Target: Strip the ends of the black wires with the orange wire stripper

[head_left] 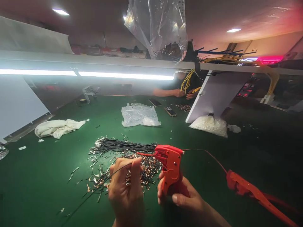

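My left hand point(127, 186) pinches a thin black wire point(99, 186) between thumb and fingertips; its long end trails down to the lower left. Wrapped round the handle of a red wire stripper point(174, 164) is my right hand point(183, 195). The stripper's jaws point left, a short way from the pinched wire end. Behind both hands lies a bundle of black wires point(127, 146) with metal terminals at its left end. Beneath and between the hands spreads a heap of short wire scraps point(150, 173), partly hidden by my left hand.
A second red tool point(251, 187) lies at the right. Farther back are a clear plastic bag point(140, 115), two phones point(170, 111), a bag of white pieces point(209, 125) and a white cloth point(58, 127). Across the table, another person's hands point(181, 93) hold yellow wires.
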A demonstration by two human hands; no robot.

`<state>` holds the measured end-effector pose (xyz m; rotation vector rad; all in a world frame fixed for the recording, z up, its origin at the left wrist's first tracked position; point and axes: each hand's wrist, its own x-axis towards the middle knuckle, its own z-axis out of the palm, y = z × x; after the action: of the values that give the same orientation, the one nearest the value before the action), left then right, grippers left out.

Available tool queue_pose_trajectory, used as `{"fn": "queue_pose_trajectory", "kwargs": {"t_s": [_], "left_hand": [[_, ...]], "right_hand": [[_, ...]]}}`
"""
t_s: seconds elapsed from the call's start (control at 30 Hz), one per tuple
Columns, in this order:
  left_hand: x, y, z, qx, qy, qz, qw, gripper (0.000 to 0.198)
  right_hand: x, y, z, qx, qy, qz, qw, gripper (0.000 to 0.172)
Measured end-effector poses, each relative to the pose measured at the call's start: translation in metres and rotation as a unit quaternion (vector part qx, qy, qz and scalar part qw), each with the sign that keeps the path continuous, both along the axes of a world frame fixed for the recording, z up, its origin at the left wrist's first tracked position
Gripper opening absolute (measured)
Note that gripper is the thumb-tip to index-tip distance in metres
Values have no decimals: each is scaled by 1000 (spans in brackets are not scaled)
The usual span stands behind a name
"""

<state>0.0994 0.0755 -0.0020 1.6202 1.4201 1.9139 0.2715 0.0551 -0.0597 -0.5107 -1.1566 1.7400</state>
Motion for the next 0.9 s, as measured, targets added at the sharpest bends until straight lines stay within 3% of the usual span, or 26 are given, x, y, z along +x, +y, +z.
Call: {"fn": "queue_pose_trajectory", "kwargs": {"t_s": [0.17,0.23,0.33,0.43,0.53,0.57,0.73,0.9], "left_hand": [[0,-2,1,6,-30,22,999,14],[-1,-3,2,-34,-54,32,997,14],[-4,0,2,-131,-115,-13,985,23],[-10,6,0,-215,-170,-87,958,33],[-16,9,-2,-261,-177,-138,939,38],[-17,9,-3,-268,-171,-150,936,38],[-7,-1,-10,-292,-130,-196,927,40],[11,-14,-21,-275,-104,-183,938,34]], "right_hand": [[-4,0,-3,5,-5,-2,1000,44],[-7,0,-1,-5,2,-9,1000,44],[-8,-1,6,-31,8,-44,999,41],[0,2,14,-28,-49,-118,991,40],[14,6,19,2,-213,-266,940,23],[17,8,20,-2,-216,-283,934,22],[21,8,25,-52,-36,-212,975,30],[15,5,28,-28,-97,-187,977,31]]}}
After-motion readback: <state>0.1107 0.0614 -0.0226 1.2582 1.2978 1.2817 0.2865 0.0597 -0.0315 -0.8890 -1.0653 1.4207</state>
